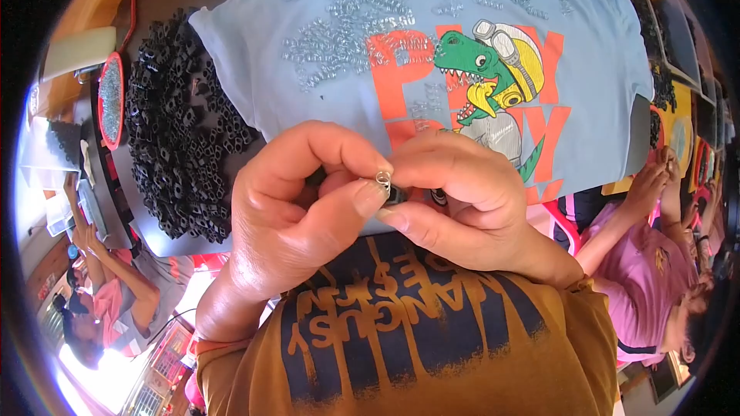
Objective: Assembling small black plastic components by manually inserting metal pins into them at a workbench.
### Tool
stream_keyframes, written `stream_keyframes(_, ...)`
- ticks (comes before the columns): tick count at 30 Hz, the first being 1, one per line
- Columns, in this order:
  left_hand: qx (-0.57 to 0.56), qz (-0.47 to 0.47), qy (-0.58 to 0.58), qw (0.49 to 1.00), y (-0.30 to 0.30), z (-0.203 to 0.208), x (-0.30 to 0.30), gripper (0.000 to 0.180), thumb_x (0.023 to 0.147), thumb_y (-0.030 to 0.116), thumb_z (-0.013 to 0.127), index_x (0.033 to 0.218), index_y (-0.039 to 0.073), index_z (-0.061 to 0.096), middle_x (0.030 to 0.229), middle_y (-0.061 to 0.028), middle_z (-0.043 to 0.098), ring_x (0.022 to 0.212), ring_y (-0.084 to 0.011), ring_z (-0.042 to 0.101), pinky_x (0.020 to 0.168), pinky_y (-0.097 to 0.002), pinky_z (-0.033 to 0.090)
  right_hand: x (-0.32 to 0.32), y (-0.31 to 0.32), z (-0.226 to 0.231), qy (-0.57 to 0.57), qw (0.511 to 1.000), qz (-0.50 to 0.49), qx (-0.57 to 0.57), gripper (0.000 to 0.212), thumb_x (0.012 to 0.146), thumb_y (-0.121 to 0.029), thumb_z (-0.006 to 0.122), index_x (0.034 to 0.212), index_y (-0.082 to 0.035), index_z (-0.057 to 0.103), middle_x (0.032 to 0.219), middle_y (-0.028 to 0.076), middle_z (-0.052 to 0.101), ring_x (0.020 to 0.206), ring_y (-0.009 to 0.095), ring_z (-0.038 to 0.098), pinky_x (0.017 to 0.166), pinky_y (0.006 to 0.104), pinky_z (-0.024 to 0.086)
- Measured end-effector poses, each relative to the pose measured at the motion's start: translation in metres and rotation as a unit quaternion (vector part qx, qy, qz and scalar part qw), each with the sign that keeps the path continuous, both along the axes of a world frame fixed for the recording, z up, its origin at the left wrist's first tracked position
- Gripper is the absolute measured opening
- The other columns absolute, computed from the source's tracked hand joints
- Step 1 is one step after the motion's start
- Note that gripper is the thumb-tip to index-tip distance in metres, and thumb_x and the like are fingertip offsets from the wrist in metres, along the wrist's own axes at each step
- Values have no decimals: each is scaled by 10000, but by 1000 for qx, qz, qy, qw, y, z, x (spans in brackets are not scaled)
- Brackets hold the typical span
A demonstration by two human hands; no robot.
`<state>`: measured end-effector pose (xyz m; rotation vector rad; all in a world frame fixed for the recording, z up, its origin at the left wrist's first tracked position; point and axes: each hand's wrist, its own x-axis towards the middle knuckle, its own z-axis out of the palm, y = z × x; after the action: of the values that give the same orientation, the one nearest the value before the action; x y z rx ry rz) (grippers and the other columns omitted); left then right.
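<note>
In front of my chest, both hands meet over the near edge of a light blue T-shirt [601, 69] with a dinosaur print. Thumb and forefinger of my left hand [289, 200] pinch a small silvery coil spring [383, 178]. My right hand [466, 189] is closed on a small black plastic piece [396, 195], mostly hidden by the fingers. Spring and piece are close together; whether they touch I cannot tell. Many loose metal springs [351, 15] lie scattered on the shirt's far and left parts. Left of it is a big heap of black plastic pieces [173, 123].
A red-rimmed basket [102, 119] of springs stands at the far left. The grey table edge [154, 235] curves below the heap. A person in pink [644, 285] works at the right, another person [127, 285] at the left. A yellow surface [678, 127] lies at the right.
</note>
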<state>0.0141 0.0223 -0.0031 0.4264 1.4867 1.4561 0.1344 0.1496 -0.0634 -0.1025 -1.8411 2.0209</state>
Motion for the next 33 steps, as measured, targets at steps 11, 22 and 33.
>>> stream_keyframes(11,51,-85,358,928,-8,-10,-9,168,743,-48,627,903,3,624,670,-5,514,530,-69,428,488,-213,328,0,-2,0,-3,999,-7,31,241,741,-36,708,969,-20,634,845,73,631,671,185,564,530,274,430)
stream_keyframes(22,85,-137,622,766,-12,-4,-11,437,502,-2,662,938,-16,666,626,-39,483,453,-162,434,402,-282,302,-1,-4,-2,5,998,-34,50,235,724,-25,711,947,-3,640,840,86,635,676,206,569,548,280,442)
stream_keyframes(33,-50,-137,452,880,-16,10,-6,482,686,-108,444,1151,-38,550,718,-55,420,661,-161,466,580,-267,385,2,0,1,-6,999,14,50,274,734,56,672,1005,40,632,893,95,632,740,173,558,609,278,416)
